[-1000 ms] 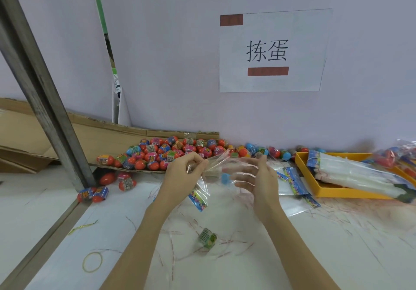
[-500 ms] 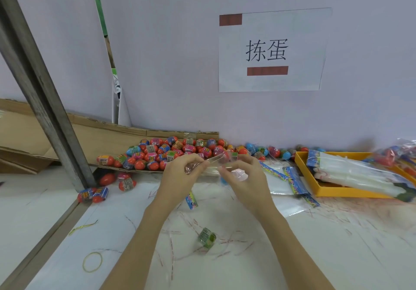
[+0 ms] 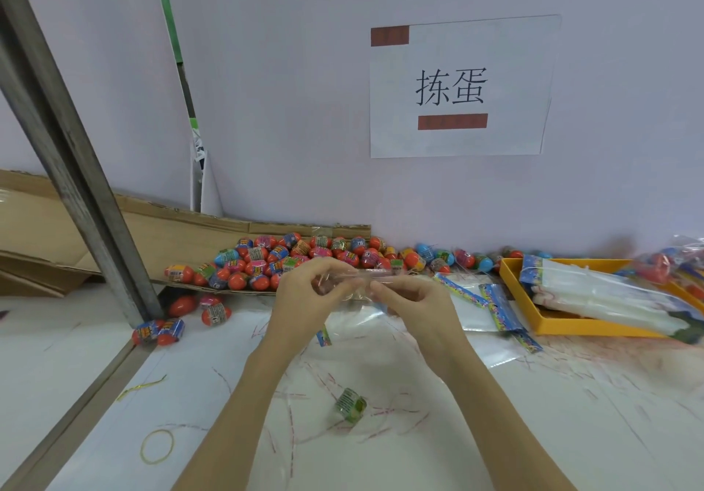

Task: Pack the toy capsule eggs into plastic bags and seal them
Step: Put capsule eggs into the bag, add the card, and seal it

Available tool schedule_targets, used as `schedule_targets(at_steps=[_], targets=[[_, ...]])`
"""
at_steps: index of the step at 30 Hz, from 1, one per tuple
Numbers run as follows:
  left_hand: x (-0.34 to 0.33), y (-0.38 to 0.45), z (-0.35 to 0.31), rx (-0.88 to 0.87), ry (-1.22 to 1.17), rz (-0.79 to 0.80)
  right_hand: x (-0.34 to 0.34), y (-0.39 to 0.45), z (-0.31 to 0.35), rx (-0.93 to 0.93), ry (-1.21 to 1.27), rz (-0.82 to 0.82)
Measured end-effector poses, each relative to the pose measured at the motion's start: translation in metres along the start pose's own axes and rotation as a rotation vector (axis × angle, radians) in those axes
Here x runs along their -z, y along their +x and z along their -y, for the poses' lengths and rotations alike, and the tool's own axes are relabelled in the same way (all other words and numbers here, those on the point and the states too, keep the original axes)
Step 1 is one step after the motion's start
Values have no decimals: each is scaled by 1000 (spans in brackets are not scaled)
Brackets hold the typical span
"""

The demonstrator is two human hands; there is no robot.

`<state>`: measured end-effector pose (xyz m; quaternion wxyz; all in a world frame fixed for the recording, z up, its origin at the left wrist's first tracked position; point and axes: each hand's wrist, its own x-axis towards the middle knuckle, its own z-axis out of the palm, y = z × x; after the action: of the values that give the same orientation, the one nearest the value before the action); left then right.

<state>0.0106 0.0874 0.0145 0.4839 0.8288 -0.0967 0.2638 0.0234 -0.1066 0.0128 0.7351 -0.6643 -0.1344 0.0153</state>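
Both hands, left hand (image 3: 304, 292) and right hand (image 3: 415, 300), pinch my clear plastic bag (image 3: 356, 306) at its mouth above the bench (image 3: 571, 414), egg pile (image 3: 297, 262) at eleven o'clock; film looks limp, slippery, so I'd grip the rim.

Clear plastic bag (image 3: 356, 302), empty, crumpled, held up off the counter just in front of the egg pile (image 3: 301, 260). Pile: orange and blue capsule eggs with printed bands, heaped on cardboard. Flat bags with blue printed headers (image 3: 491, 309) lie right of the pile.
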Motion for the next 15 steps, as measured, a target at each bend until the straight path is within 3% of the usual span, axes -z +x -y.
schedule_targets(at_steps=[2, 5, 7, 10, 15], targets=[[3, 2, 1, 101, -41, 7, 1, 1, -2, -4, 31, -111], [5, 3, -1, 354, -288, 65, 6, 2, -2, 14, 165, -189], [3, 3, 0, 411, -380, 67, 8, 2, 0, -4, 273, -138], [-1, 3, -1, 367, -411, 49, 4, 2, 3, -75, 413, 25], [2, 2, -1, 342, -405, 63, -2, 2, 4, -72, 443, 182]])
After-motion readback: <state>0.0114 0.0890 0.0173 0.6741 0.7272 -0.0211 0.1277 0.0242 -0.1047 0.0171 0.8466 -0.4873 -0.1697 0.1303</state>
